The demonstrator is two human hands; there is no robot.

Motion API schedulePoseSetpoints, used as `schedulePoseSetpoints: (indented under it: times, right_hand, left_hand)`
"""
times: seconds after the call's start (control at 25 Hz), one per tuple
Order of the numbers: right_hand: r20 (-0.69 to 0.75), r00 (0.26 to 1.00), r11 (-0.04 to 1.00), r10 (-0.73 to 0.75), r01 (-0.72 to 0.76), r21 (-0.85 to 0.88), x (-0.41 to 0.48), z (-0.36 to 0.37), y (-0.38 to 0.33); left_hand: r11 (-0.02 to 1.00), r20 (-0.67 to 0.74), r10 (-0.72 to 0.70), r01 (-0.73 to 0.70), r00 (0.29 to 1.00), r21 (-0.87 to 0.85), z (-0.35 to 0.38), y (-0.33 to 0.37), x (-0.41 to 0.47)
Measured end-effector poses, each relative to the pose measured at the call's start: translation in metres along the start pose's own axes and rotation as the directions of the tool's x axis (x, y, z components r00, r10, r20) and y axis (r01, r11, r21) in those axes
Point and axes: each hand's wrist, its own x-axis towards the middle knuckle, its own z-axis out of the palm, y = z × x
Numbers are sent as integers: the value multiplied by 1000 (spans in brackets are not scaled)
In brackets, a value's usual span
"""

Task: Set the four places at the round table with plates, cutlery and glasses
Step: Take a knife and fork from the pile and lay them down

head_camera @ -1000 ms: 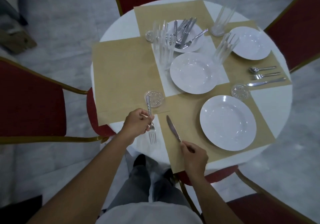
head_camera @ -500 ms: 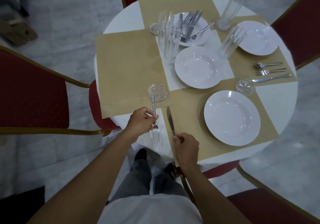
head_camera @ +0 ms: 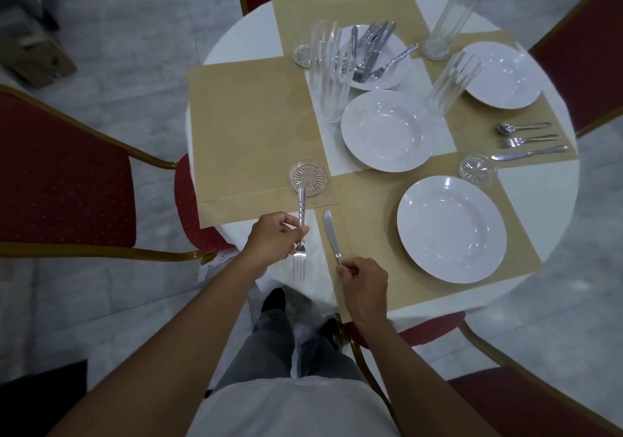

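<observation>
My left hand [head_camera: 274, 239] grips a fork [head_camera: 301, 234] by its middle, tines toward me, over the table's near-left edge. My right hand [head_camera: 364, 283] pinches the handle of a knife [head_camera: 332, 234] whose blade lies on the near tan placemat [head_camera: 367, 268], left of a white plate [head_camera: 451, 229]. A glass coaster [head_camera: 308, 177] sits just beyond the fork. The right place has a plate [head_camera: 502, 74], a spoon [head_camera: 521, 128], a fork [head_camera: 529, 140], a knife [head_camera: 529, 153] and a coaster [head_camera: 477, 170].
In the middle stand another white plate [head_camera: 387, 131], a plate of spare cutlery [head_camera: 374, 55] and several tall clear glasses [head_camera: 328, 69]. The left placemat [head_camera: 249, 133] is bare. Red chairs [head_camera: 64, 180] ring the round white table [head_camera: 539, 207].
My right hand has drawn the knife left and toward me, straightening it along the placemat's left edge. My left hand keeps holding the fork in about the same spot.
</observation>
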Motion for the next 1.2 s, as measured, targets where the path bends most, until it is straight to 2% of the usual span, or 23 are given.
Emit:
schedulePoseSetpoints:
  times: [0.24, 0.32, 0.4, 0.48, 0.6, 0.68, 0.76, 0.8, 0.88, 0.92, 0.96, 1.04, 1.08, 1.2]
  right_hand:
    - [20, 1000, 999, -20, 20, 31, -1, -2, -1]
    - [-21, 999, 998, -32, 33, 61, 1, -9, -5]
    - [-111, 981, 983, -161, 169, 69, 4, -23, -15]
    - [-162, 882, 896, -442, 441, -46, 12, -38, -27]
    - [-45, 676, 664, -735, 706, -246, 36, -53, -33]
    - [64, 580, 540, -812, 789, -293, 51, -56, -27]
    - [181, 543, 498, -820, 833, -241, 60, -56, -19]
    - [243, 541, 502, -805, 840, -207, 62, -56, -16]
    - [322, 587, 564, -743, 808, -171, 63, -57, -9]
    - [321, 645, 634, -694, 758, -152, 62, -57, -7]
    - [289, 725, 725, -626, 677, -127, 61, -58, -3]
    - [164, 888, 894, -429, 444, -68, 56, -60, 4]
    - [109, 939, 942, -327, 333, -48, 53, -60, 7]
    - [69, 989, 991, -134, 135, -21, 41, -55, 15]
  left_hand:
    - [1000, 8, -14, 14, 1000, 28, 5, 3, -1]
    - [999, 16, -4, 3, 1000, 54, 6, 3, -1]
    - [995, 32, 9, -12, 999, 103, 8, 3, 0]
    - [987, 74, 31, -42, 997, 155, 10, 5, 1]
    - [979, 194, 102, -133, 976, 156, 18, 8, 1]
    - [962, 251, 126, -180, 960, 206, 20, 11, 1]
    - [905, 282, 155, -251, 947, 344, 22, 15, 1]
    - [845, 300, 178, -302, 937, 442, 24, 16, 2]
    - [638, 308, 279, -415, 909, 648, 31, 21, 0]
    - [544, 272, 366, -442, 890, 713, 36, 22, -1]
    - [509, 204, 461, -445, 864, 737, 40, 22, -1]
    - [575, 15, 590, -433, 807, 694, 44, 18, -2]
    - [617, -50, 598, -420, 800, 665, 45, 12, -1]
    - [741, -80, 417, -288, 905, 606, 48, -17, 0]
